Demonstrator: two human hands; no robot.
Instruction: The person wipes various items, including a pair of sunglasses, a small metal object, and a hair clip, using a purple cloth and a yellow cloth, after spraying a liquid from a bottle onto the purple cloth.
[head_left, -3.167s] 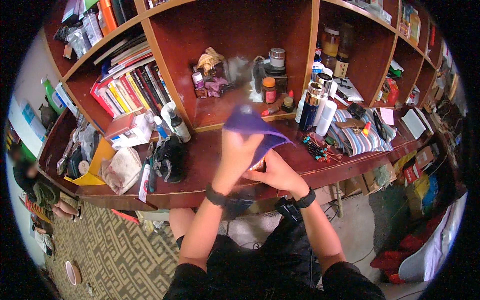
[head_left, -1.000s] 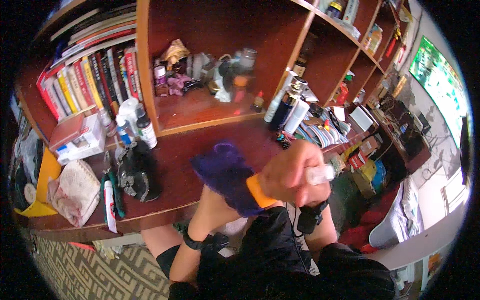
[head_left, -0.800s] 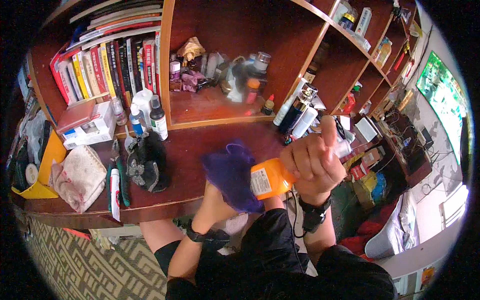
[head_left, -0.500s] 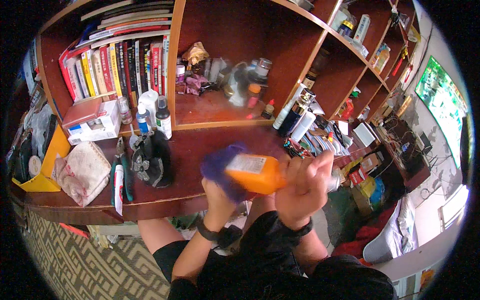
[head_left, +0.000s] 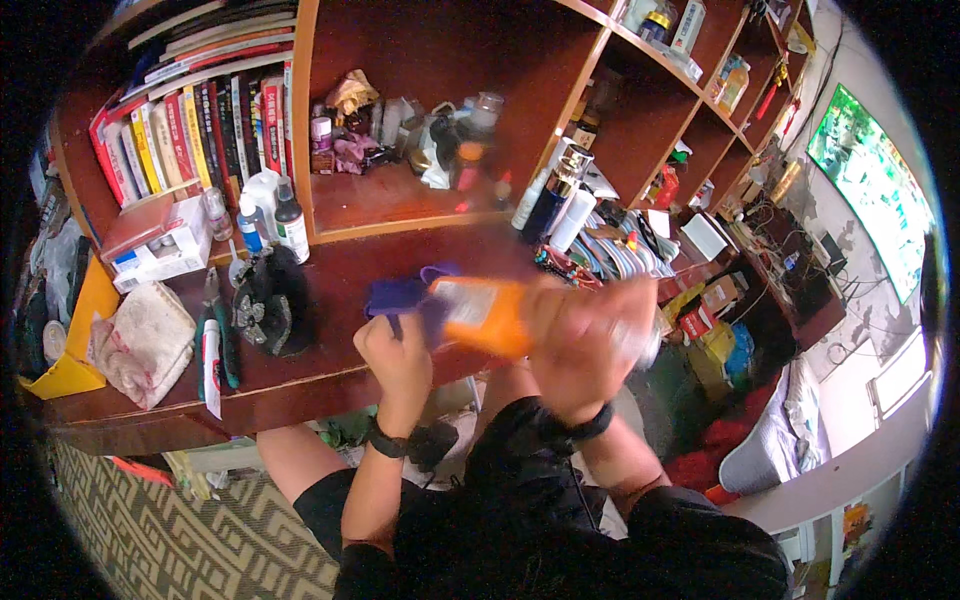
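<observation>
Above the desk's front edge I hold an orange bottle (head_left: 488, 318) with a pale label, lying nearly level. My right hand (head_left: 588, 350), smeared by motion, is closed round its right end; something pale and shiny shows beyond the fingers. My left hand (head_left: 398, 358) is closed on a dark purple cloth (head_left: 392, 298). The cloth meets the bottle's left end, and part of it sticks up and out to the left of the bottle. My left fingers are partly hidden by the cloth.
Left on the desk (head_left: 330, 375) lie a dark sparkly item (head_left: 272, 300), pliers (head_left: 228, 350), a red-and-white tube (head_left: 210, 355) and a folded towel (head_left: 150, 340). Several bottles (head_left: 290, 220) stand behind them. Books (head_left: 190, 130) and small jars fill the shelves. Tall bottles (head_left: 560, 200) stand at the right.
The scene has shifted left and upward in view. The purple cloth spreads further left of the bottle than before. Both hands keep their holds, and the right one is more blurred.
</observation>
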